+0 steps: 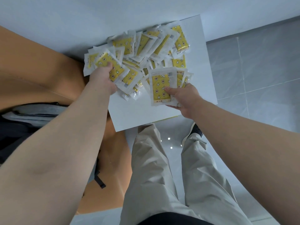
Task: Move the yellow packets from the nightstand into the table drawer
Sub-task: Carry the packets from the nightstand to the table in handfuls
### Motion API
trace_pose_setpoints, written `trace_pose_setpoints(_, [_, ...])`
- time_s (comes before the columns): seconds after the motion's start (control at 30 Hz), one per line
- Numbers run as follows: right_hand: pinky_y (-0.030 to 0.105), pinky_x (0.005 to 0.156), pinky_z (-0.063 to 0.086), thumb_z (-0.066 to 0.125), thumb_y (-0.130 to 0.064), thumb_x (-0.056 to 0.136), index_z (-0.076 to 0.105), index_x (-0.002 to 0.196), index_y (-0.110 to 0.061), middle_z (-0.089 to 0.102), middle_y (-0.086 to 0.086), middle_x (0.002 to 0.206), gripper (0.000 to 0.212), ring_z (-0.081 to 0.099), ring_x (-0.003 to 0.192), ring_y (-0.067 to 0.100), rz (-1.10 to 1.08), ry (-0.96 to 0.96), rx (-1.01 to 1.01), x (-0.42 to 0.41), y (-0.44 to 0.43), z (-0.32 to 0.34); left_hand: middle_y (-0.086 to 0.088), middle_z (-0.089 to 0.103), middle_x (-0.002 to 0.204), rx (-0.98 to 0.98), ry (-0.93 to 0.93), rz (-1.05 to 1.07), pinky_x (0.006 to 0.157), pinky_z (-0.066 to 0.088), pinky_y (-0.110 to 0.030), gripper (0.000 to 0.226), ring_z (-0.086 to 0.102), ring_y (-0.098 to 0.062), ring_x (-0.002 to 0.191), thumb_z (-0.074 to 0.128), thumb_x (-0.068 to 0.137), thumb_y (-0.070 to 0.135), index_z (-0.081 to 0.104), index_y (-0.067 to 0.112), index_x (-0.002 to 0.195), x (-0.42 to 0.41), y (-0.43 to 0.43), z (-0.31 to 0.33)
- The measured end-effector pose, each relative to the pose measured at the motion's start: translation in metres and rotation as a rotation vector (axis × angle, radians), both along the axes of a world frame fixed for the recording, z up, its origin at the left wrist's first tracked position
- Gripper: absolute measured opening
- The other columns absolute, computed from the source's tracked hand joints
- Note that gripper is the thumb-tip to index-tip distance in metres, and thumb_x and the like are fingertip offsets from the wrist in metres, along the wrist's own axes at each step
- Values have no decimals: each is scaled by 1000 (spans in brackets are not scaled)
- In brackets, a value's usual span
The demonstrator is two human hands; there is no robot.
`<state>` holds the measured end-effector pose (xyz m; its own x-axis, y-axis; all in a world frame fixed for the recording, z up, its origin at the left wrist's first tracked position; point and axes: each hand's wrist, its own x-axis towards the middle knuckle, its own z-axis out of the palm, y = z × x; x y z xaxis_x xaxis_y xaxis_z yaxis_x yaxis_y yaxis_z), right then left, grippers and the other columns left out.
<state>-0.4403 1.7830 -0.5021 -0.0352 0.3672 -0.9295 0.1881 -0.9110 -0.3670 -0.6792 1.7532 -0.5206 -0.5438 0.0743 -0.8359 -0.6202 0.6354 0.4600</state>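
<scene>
White nightstand (129, 114) bears heaped yellow packets (146, 51).

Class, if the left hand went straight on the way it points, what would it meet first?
Probably the heaped yellow packets behind the one the left hand grips, then the wall; depth is unclear.

The yellow packets (141, 62) are wrapped in clear plastic film (glossy, crinkled, with whitish sealed edges) over a yellow printed inside. The surface (129, 114) under them is smooth, matt white board. The floor (259, 70) is polished grey tile — shiny enough to mirror small lights. The trousers (154, 176) are matt beige cloth, softly creased.
</scene>
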Motion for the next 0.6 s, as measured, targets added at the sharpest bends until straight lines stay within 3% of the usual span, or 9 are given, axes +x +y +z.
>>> trace_pose_setpoints(0.03, [41,70,64,79,-7,85,59,107,-19,75,4,105,32,76,88,25,2,1,3,0,-1,3,10,40,149,43,-25,19,90,51,-19,58,46,-17,134,55,103,22,32,25,156,-3,0,-1])
trace_pose_setpoints(0.07, [41,70,64,79,-7,85,59,108,-18,75,4,105,32,76,88,25,2,2,6,1,-2,7,12,44,143,27,-27,-94,92,49,-20,50,48,-14,129,56,103,23,41,24,151,-5,-6,0])
trace_pose_setpoints(0.13, [42,72,64,79,-8,85,59,113,-17,75,4,106,35,76,88,25,-2,7,10,1,-4,14,4,62,123,11,-86,-126,90,57,-43,22,62,-23,116,63,99,26,64,21,120,-6,-15,12])
trace_pose_setpoints(0.2, [44,74,64,79,-8,85,59,116,-16,75,4,107,38,76,89,25,-9,7,12,1,-6,23,-2,70,103,81,-172,36,77,61,-50,8,71,-27,96,72,93,26,67,21,97,-2,-18,27])
trace_pose_setpoints(0.27, [45,75,64,79,-8,85,59,117,-16,76,4,106,38,76,89,25,-21,10,17,3,-7,38,-2,74,99,113,-157,-8,73,62,-49,9,73,-27,90,74,91,23,69,21,97,2,-25,40])
trace_pose_setpoints(0.37, [45,75,64,80,-8,85,59,117,-14,76,5,105,39,77,86,25,-42,19,35,7,-10,67,-3,76,108,192,-160,-92,81,59,-54,26,73,-29,100,78,86,24,72,21,111,2,-32,65])
trace_pose_setpoints(0.6, [50,83,61,77,-4,86,60,122,-10,77,8,107,39,76,91,29,-203,118,126,37,-11,165,-3,71,118,328,-105,-281,90,55,-59,59,69,-28,108,87,71,26,62,18,123,17,-27,174])
